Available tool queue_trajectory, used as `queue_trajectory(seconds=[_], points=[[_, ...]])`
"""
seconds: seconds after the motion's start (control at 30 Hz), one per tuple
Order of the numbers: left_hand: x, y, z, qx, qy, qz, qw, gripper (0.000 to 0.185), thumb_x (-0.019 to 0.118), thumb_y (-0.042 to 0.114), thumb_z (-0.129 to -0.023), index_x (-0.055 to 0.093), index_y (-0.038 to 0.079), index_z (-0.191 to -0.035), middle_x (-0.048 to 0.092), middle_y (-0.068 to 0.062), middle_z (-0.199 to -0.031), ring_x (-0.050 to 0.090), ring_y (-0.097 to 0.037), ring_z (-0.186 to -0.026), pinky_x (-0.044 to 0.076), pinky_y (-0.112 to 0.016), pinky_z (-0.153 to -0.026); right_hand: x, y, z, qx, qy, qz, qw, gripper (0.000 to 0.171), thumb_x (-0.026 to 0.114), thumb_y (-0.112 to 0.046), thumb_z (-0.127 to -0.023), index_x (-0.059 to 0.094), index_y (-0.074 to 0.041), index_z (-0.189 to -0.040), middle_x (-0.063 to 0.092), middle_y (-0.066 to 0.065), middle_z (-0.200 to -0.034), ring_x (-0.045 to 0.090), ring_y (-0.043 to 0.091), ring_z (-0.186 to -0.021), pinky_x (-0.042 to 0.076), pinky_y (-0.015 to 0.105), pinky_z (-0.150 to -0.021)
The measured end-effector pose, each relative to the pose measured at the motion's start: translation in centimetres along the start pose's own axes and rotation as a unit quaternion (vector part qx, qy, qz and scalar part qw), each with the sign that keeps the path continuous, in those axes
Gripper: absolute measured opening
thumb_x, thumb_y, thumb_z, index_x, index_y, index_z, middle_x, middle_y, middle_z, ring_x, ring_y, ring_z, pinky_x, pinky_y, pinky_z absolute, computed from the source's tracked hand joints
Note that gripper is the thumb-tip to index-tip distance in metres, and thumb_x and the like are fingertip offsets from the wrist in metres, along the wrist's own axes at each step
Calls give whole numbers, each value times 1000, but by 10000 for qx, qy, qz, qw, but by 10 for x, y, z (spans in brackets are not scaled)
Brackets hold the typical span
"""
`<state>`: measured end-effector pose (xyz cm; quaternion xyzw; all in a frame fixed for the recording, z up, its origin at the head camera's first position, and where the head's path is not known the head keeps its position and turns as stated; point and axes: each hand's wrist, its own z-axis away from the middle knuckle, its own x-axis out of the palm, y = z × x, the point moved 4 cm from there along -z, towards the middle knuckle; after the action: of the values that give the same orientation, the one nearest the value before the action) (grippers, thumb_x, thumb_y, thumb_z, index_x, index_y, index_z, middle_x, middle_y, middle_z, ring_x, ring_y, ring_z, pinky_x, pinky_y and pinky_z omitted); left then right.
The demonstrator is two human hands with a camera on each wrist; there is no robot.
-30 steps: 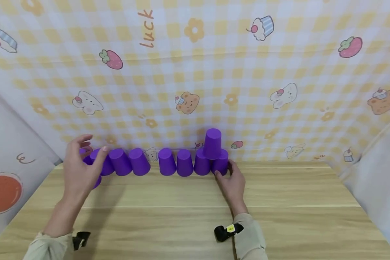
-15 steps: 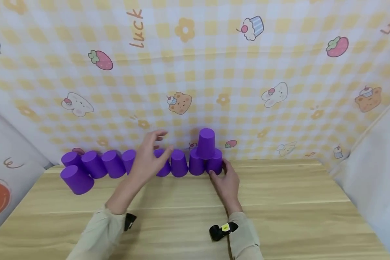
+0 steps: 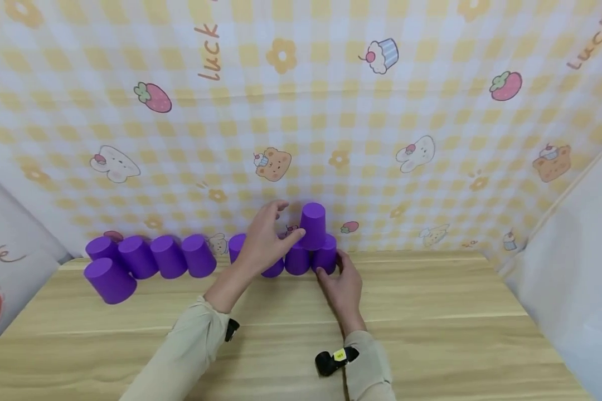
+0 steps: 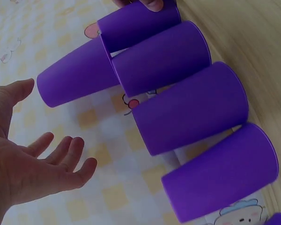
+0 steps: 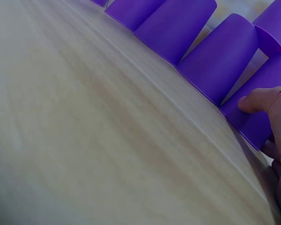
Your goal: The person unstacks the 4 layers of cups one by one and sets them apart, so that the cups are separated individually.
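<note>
Purple cups stand mouth-down in a row at the back of the table. One upper cup (image 3: 313,223) straddles the two rightmost cups of the right-hand group. My right hand (image 3: 343,284) grips the end cup (image 5: 241,123) low down, its thumb on the near side and its fingers on the right. My left hand (image 3: 267,240) is raised in front of the row with fingers spread, hiding parts of two cups in the head view. In the left wrist view its thumb tip comes close to the base of the upper cup (image 4: 77,75), and nothing lies between its fingers.
Further left on the wooden table (image 3: 281,345) stands another group of purple cups (image 3: 168,256), with one front cup (image 3: 110,281) nearer me. A yellow checked cloth (image 3: 221,122) hangs right behind the row. White cloth (image 3: 572,278) borders the right side.
My left hand has moved right from the left-hand cups to the upper cup. My right hand keeps its hold on the end cup. The head view has shifted slightly.
</note>
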<state>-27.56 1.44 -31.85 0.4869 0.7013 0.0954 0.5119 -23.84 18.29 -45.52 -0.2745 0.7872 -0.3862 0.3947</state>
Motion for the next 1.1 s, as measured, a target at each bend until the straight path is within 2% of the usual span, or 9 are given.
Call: queue_trajectory(seconds=[0.23,0.4,0.6,0.87,1.1], points=[[13,6,-14,-105,9,-38,9999,65,65,36,-74,38,3,-123,44,-10,-119,41,-23,-107,38,-33,-86,2,1,1,116,-29,61,9999,53,72,-20,-67,51,-10,-114,57,6,-106,54,16,-97,42,28,-85],[21,10,-24,-204,-16,-150,9997,66,66,36,-72,37,5,-123,46,-9,-116,43,-22,-103,38,-32,-85,2,1,4,37,-7,108,9999,54,73,-20,-66,51,-8,-114,58,8,-105,54,19,-96,43,30,-84],[27,11,-30,-329,-180,-214,9991,58,67,30,-73,41,6,-119,50,-7,-109,47,-18,-98,41,-29,-82,2,1,2,-167,-12,183,9997,55,72,-20,-67,50,-7,-115,57,9,-107,54,20,-97,43,30,-84],[26,12,-29,-200,-297,-142,9993,44,67,24,-74,47,7,-109,53,-4,-102,50,-14,-91,43,-25,-78,4,1,2,43,-152,197,9997,55,72,-22,-68,49,-9,-117,56,7,-109,53,17,-98,42,28,-85],[14,18,-28,-182,-352,176,9991,48,66,23,-75,45,5,-115,52,-6,-108,50,-16,-95,44,-26,-80,3,-1,2,56,-80,216,9997,54,71,-23,-68,50,-9,-116,57,7,-107,54,17,-97,42,29,-84]])
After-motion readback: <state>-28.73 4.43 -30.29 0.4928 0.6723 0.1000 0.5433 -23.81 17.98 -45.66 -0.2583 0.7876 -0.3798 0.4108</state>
